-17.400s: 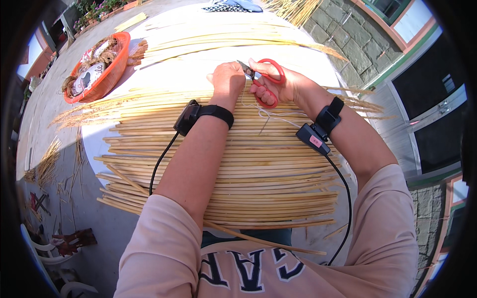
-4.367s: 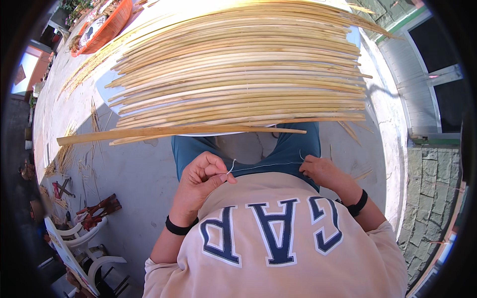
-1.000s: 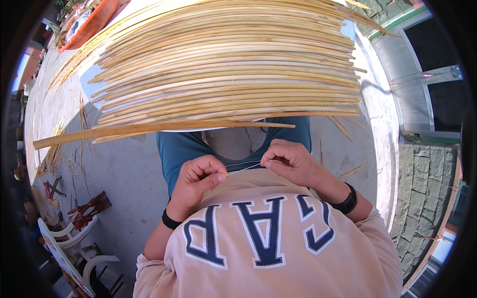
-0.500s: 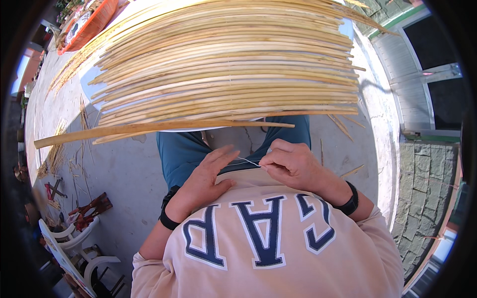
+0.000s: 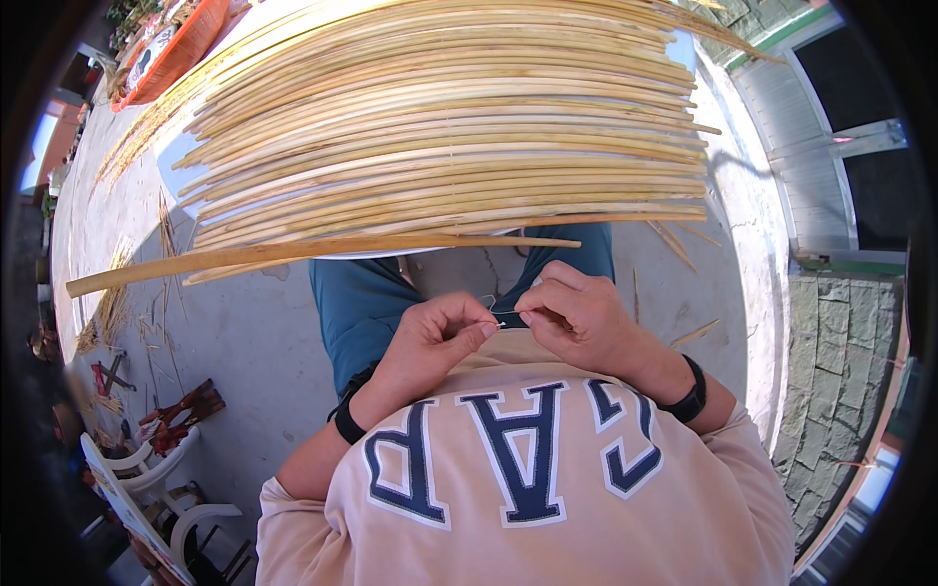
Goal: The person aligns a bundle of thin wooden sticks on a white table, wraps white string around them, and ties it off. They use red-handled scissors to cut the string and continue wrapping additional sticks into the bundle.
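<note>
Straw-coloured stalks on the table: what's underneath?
A white tabletop shows past the left ends of the stalks and at upper right; most of it is covered, so anything else beneath is hidden.

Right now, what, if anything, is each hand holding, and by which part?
White thread: the left hand and the right hand each pinch it at their fingertips. Whether by its ends cannot be told.

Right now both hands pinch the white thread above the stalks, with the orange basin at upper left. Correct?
Position's wrong: the left hand and right hand are close to the body, on the near side of the stalks, per the head view. Both do pinch the white thread, with the orange basin at upper left.
</note>
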Motion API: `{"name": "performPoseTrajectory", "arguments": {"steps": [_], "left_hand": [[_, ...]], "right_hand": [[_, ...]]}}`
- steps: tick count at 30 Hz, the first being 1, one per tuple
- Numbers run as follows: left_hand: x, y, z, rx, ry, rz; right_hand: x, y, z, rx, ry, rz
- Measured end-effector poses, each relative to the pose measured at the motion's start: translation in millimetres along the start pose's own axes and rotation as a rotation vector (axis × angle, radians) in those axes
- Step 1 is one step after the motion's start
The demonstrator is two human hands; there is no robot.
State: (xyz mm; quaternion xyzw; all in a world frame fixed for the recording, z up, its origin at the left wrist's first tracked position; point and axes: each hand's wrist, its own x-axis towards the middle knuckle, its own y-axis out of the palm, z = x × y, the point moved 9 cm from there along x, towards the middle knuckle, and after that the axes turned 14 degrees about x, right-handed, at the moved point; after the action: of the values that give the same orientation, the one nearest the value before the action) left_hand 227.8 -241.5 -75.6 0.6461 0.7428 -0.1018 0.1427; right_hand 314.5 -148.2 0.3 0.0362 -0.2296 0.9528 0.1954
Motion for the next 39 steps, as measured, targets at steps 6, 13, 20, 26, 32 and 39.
{"name": "performPoseTrajectory", "arguments": {"steps": [6,13,20,26,32,39], "left_hand": [[-1,0,-1,0.022,0.017,-0.025],[-3,3,-1,0.007,-0.071,0.015],[1,-1,-6,0.177,0.06,-0.041],[-2,4,-29,0.554,0.388,-0.158],[-5,23,-42,0.656,0.539,-0.042],[-7,-10,-28,0.427,0.225,-0.22]], "right_hand": [[-2,10,4,0.055,0.021,0.114],[-1,20,9,-0.114,-0.172,0.11],[-4,22,-11,0.097,0.042,0.174],[-23,39,-60,1.175,0.691,-0.136],[-15,32,-64,0.726,0.522,-0.131],[-24,49,-57,0.822,0.589,0.294]]}}
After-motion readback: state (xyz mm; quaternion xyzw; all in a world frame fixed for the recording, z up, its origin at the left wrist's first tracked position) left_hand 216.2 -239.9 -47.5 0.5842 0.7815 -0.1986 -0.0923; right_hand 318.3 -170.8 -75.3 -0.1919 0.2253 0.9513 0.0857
